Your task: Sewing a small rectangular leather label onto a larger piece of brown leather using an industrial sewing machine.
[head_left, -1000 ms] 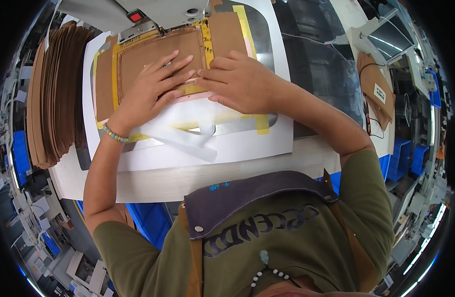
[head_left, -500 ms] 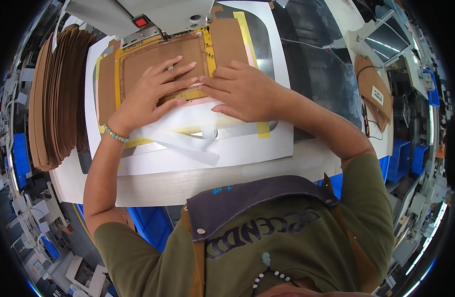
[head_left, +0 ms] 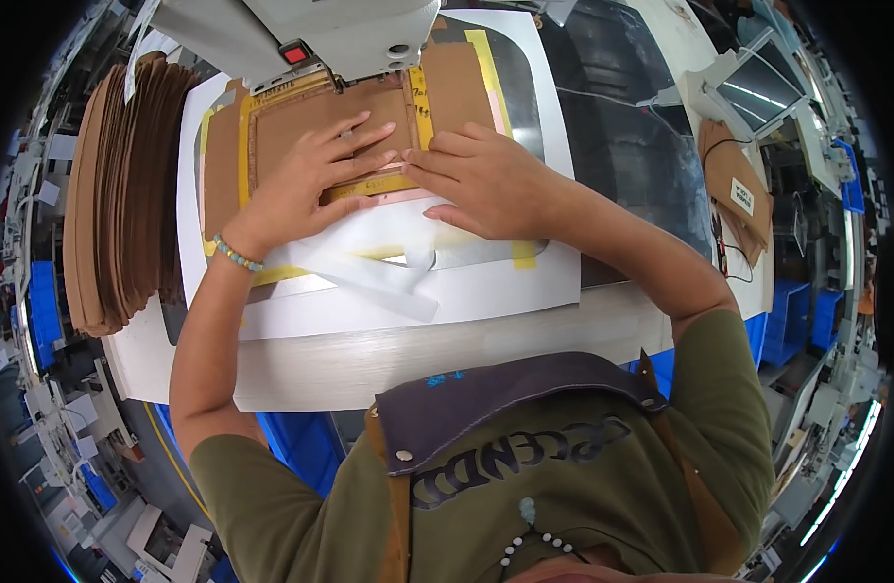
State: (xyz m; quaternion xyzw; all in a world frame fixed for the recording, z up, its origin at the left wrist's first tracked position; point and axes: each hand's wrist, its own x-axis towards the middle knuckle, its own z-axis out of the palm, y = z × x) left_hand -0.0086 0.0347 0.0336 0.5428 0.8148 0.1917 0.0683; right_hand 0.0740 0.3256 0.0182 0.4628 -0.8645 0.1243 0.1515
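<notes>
A flat brown panel [head_left: 296, 119] lies inside a yellow-edged template frame [head_left: 423, 102] under the sewing machine head [head_left: 364, 34]. My left hand [head_left: 311, 185] rests flat on the panel and the frame's lower part, its fingers stretched and spread. At the frame's lower right corner, my right hand [head_left: 491, 183] presses down with its fingers extended, the fingertips close to those of the left. Neither hand grips anything that I can see. Below the hands lies a loose white strip [head_left: 374, 284] on a white sheet [head_left: 505, 299]. The palms hide part of the frame.
A thick stack of brown panels [head_left: 107, 199] stands on the left. To the right are a dark glossy plate [head_left: 632, 126], more brown pieces [head_left: 734, 180] with a white label, and a small screen [head_left: 761, 83]. The pale table edge [head_left: 321, 374] runs close to my body.
The whole view has shifted slightly, so machine, frame and hands appear a little farther right. Both hands keep their places on the frame.
</notes>
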